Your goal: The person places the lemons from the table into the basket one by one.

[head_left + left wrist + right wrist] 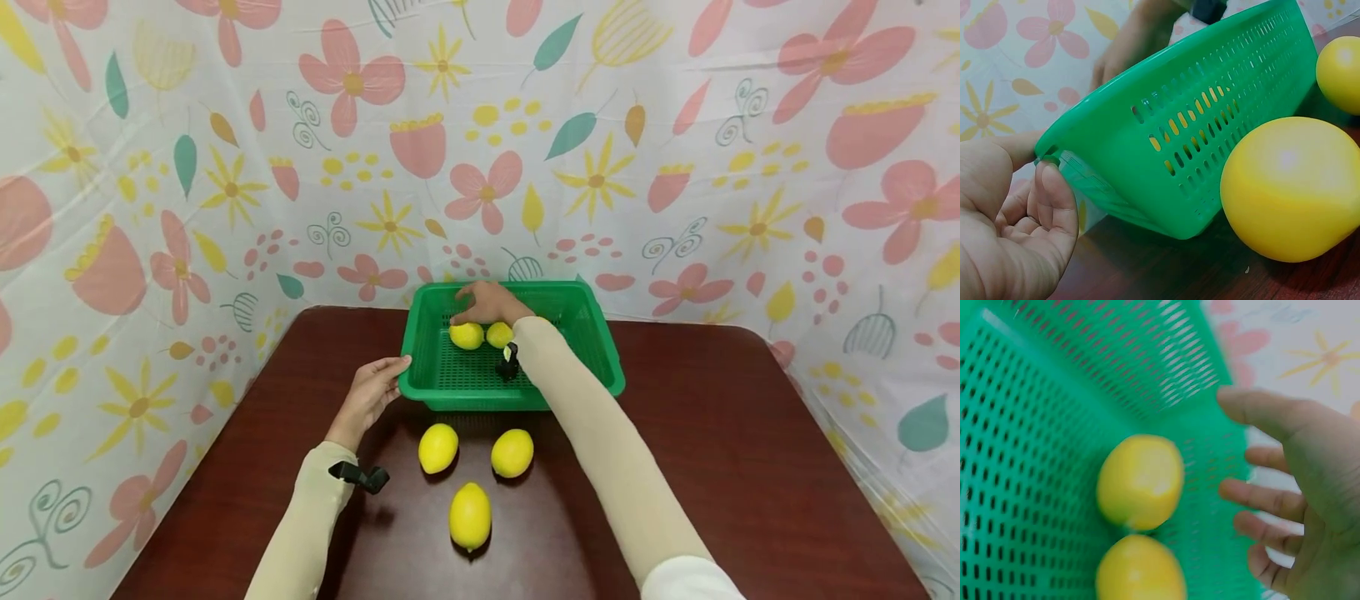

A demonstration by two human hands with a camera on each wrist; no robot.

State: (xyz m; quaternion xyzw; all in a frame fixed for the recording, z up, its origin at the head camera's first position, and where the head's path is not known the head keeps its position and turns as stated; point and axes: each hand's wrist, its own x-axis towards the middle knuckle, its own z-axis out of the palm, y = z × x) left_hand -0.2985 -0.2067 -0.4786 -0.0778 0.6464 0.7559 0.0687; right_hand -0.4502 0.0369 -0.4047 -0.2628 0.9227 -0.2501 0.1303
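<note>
A green plastic basket (438, 400) with slotted walls stands on the table. My left hand (367, 398) pinches its left rim between thumb and fingers, as the left wrist view confirms. Over the basket's inside, my right hand (491, 303) has its fingers spread and relaxed, holding nothing. Just below it, one lemon (467, 337) lies beside another lemon (498, 335) on the basket floor. In the right wrist view, the right hand (1316, 487) is apart from the upper lemon (1141, 481). My right forearm hides part of the basket.
Three lemons lie on the dark wooden table (697, 467) in front of the basket: a left one (438, 448), a right one (512, 453) and a nearer one (470, 517). A flower-patterned cloth (487, 125) hangs behind and along the sides.
</note>
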